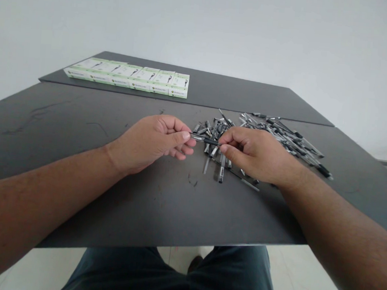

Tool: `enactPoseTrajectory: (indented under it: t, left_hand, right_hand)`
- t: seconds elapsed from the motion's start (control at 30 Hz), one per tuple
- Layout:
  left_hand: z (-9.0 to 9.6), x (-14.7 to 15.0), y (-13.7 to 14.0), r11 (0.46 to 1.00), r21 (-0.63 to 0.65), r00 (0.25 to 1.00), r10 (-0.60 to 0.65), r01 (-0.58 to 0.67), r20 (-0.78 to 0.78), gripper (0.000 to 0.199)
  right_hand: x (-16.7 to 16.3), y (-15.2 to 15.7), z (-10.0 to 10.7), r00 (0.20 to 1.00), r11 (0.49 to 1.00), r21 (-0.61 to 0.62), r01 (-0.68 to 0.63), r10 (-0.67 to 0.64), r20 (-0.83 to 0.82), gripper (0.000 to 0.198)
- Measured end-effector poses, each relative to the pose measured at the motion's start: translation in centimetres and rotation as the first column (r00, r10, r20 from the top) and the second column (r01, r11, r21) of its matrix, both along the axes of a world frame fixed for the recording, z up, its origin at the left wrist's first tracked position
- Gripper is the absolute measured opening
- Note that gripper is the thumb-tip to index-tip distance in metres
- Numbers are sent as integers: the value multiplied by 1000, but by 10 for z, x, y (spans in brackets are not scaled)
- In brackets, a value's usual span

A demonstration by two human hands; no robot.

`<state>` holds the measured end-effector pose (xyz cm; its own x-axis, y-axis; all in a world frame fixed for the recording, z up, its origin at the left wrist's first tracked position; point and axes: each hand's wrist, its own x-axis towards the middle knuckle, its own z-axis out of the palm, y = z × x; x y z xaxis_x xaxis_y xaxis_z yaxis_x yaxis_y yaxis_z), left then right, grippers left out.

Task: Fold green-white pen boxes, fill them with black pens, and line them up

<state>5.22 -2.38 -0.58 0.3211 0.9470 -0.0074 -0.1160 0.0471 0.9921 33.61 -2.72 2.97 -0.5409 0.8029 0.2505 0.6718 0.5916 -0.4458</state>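
Between my two hands, above the table, a pen [210,141] with a clear barrel and a black grip lies nearly level. My left hand [162,138] pinches its left end between thumb and forefinger, the other fingers loosely curled below. At the right end, my right hand [256,152] is closed on the pen near the black grip with thumb and fingertips. Just behind and under the right hand spreads a loose heap of pen parts [221,167], clear barrels and dark pieces mixed. Part of the heap is hidden by that hand.
More pens [300,146] lie in a pile to the right of the heap. A row of several white and green boxes [153,79] stands at the back left on a dark panel. The grey table [161,214] ends at a front edge above my legs. A pale wall rises behind.
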Motion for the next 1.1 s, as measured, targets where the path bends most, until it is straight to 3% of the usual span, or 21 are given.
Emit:
enactPoseTrajectory:
  t: [0.57, 0.87, 1.1]
  left_hand:
    - [2, -1, -2, 991, 123, 983, -23, 46, -183, 27]
    - [7, -1, -5, 990, 130, 979, -19, 47, -203, 18]
    - [10, -1, -3, 978, 203, 945, 15, 55, -326, 17]
  right_hand:
    - [2, 1, -3, 995, 995, 51, -81, 84, -47, 14]
    - [-1, 0, -4, 994, 996, 31, -80, 82, -66, 12]
    - [-1, 1, -6, 997, 998, 10, -56, 56, -53, 11]
